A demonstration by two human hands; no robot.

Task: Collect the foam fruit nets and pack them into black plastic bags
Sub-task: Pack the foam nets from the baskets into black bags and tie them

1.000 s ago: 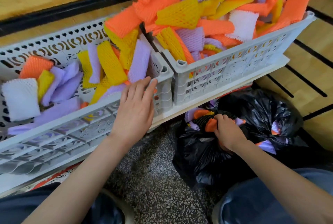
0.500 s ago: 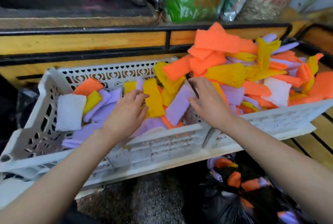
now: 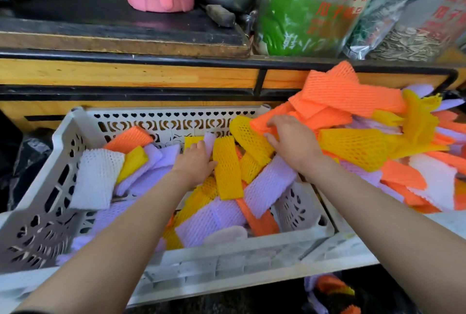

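the left hand (image 3: 195, 162) is lying on nets (image 3: 227, 170) at the middle of the crate (image 3: 227, 250), fingers buried, grip unclear. the right hand (image 3: 292, 142) is curling round an orange net (image 3: 280, 111) at the crate's right rim. the bag (image 3: 335, 298) is sitting below the crate's near-right corner, nearer that hand.

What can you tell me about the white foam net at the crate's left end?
The white foam mesh net is a flat, rectangular, soft-looking sleeve with diamond holes and a jagged top edge. It lies tilted by the left wall of the white perforated plastic crate, touching a yellow foam net and purple foam nets.
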